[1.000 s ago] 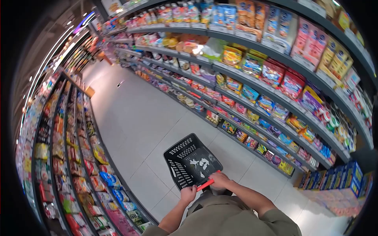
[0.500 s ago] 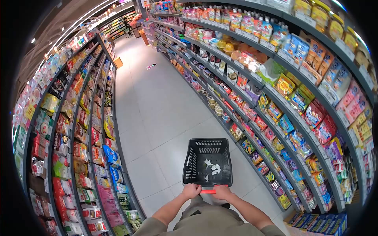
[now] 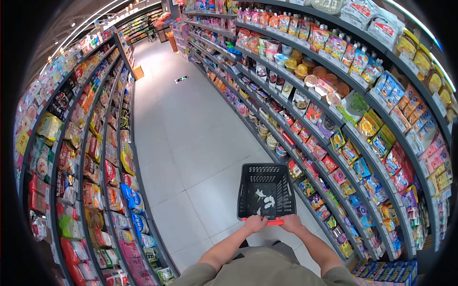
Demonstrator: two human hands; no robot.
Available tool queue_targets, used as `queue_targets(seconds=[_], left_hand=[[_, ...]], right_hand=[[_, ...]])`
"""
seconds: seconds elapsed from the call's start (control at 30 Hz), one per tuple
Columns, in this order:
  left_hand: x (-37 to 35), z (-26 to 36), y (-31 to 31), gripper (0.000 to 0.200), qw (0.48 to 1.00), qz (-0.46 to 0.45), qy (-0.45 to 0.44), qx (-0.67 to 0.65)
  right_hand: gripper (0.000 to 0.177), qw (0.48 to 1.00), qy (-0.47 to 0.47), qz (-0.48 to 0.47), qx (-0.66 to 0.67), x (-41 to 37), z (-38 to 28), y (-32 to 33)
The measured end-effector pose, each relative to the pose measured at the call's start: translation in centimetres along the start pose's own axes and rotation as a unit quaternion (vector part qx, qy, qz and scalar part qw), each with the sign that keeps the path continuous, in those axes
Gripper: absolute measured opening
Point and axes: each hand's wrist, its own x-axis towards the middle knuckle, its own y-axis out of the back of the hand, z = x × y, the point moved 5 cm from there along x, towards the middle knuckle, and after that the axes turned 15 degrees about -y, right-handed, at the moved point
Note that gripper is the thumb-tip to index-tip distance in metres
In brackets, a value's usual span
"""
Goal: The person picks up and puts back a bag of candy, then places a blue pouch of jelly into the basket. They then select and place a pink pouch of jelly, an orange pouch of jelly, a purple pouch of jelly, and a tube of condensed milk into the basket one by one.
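Note:
A black plastic shopping basket [image 3: 244, 190] with slotted walls is in front of my body, low in the aisle. Its red handle bar [image 3: 275, 222] runs across the near side. My left hand [image 3: 256, 223] is wrapped round the left part of this bar, and my right hand [image 3: 291, 223] grips the right part. Inside the basket lie a few small white crumpled pieces [image 3: 269, 201]; what they are I cannot make out.
Shelves of bagged snacks [image 3: 93, 195] line the left side. On the right, curved shelves [image 3: 343, 128] hold pouches, jelly cups, jars and candy packs. Blue boxes [image 3: 386, 272] stand low at the near right. A floor sticker [image 3: 182, 79] lies ahead on the grey tiles.
The basket and both hands have shifted to the right in view. The shelves and floor sticker have also shifted as my view moved. Both hands keep their hold on the handle.

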Motion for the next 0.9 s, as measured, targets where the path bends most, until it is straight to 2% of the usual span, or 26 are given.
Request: queue_targets(seconds=[0.2, 0.27, 0.57, 0.77, 0.9], left_hand=[[2.7, -2.6, 3.3, 0.058, 0.998, 0.025, 0.040, -0.030], [3.8, -3.8, 4.7, 0.055, 0.995, 0.071, 0.058, -0.048], [10.3, -7.7, 11.9, 0.054, 0.975, 0.155, 0.142, -0.067], [15.2, -10.1, 14.9, 0.058, 0.968, 0.162, 0.183, -0.060], [19.1, -10.9, 16.4, 0.061, 0.968, 0.156, 0.185, -0.073]], right_hand=[[0.018, 0.997, 0.071, 0.021, -0.002, 6.9, -2.2, 3.4], [0.022, 0.993, 0.114, 0.024, 0.012, 10.1, -3.2, 4.5], [0.015, 0.976, 0.203, 0.044, 0.070, 23.4, -6.6, 9.0], [0.017, 0.966, 0.244, 0.019, 0.087, 30.6, -7.5, 11.6], [0.019, 0.969, 0.242, -0.016, 0.047, 35.7, -7.1, 13.6]])
